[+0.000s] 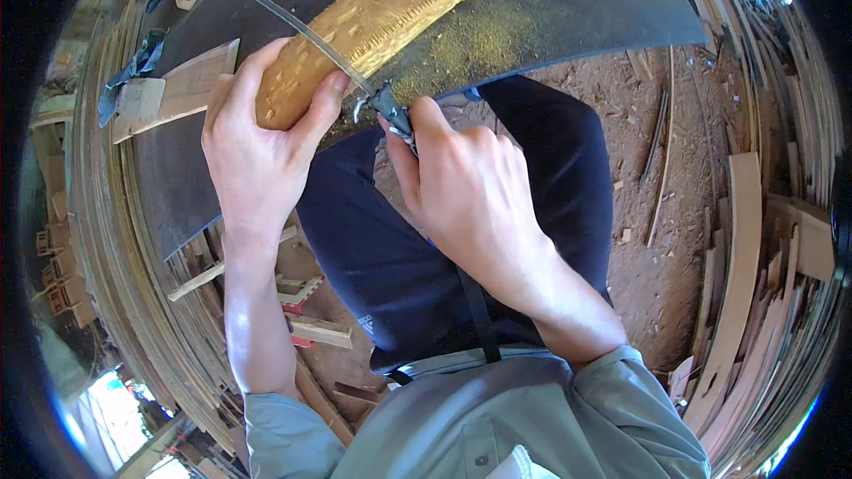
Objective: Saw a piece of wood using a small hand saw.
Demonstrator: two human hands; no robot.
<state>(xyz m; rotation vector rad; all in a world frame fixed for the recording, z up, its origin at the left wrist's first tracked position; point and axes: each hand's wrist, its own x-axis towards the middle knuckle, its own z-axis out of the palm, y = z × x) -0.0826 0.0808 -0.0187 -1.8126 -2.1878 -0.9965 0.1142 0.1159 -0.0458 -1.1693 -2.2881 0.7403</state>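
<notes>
A thick golden-brown wooden block (382,9) with a pitted top face and a notched edge lies slantwise on a dark board. My left hand (257,142) is closed round the block's near left end, its thumb along the near side. Across the block's top runs a long narrow metal file (295,23); whether its edge has teeth is too small to tell. The file's dark wrapped handle (390,113) is gripped in my right hand (475,179), mostly hidden under the fingers. Yellow sawdust (486,34) is scattered beside the block.
The dark board (586,0) spans above my knees. Wood offcuts (186,84) and a blue cloth scrap (140,62) are at its left. Stacked planks line both sides, one broad plank (729,275) standing at the right. Wood scraps litter the dirt floor (657,151).
</notes>
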